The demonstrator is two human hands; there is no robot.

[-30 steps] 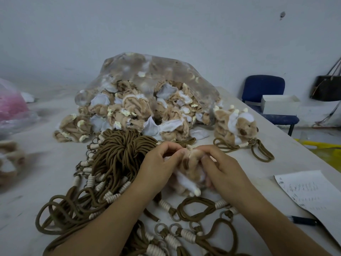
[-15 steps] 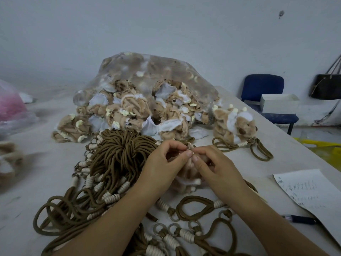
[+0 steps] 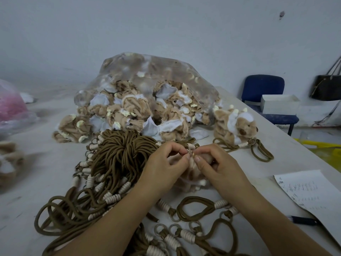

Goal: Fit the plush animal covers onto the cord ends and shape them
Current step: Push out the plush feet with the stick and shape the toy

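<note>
- Pinching the top of the plush cover [image 3: 191,172] with curled fingertips of left hand [image 3: 165,164] and right hand [image 3: 220,166], just right of the cord bundle [image 3: 118,154].
- Drawn closer together than a second ago, thumbs almost meeting; cover sunk lower under the palms, less white lining showing.
- Unmoved behind the cord bundle: bag of covers [image 3: 147,85]; farther right of it, finished plush animal [image 3: 235,126].

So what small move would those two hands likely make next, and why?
Probably pull the plush cover down over the cord end: the left hand and right hand both pinch its opening, and that cream-wrapped end only just pokes out.
</note>
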